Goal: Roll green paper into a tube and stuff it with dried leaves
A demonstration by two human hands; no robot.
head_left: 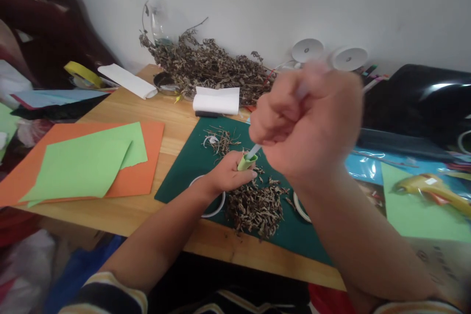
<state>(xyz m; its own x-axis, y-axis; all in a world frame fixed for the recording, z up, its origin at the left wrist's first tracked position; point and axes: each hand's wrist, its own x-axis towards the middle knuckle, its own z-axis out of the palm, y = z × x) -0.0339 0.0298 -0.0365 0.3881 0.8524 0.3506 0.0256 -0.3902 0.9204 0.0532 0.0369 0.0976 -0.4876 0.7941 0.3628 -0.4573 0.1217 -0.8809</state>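
Note:
Above the dark green cutting mat [184, 164], my left hand [230, 172] is wrapped round a light green paper tube [247, 161]. Raised high and close to the camera, my right hand [307, 120] is a fist round a thin pale stick [254, 150], whose lower end goes into the tube's open top. The stick's upper part is mostly covered by my fingers and blurred. Below my left hand lies a pile of crumbled dried leaves [257, 208]. Small dry stems [223, 142] and a curl of white strip rest farther back on the mat.
Green sheets [84, 164] lie on orange paper [154, 157] at the left. A bundle of dried plants [217, 66] lines the wall behind white paper rolls [217, 100]. A yellow glue gun [430, 184] sits at the right. Rings [213, 214] of tape flank the leaf pile.

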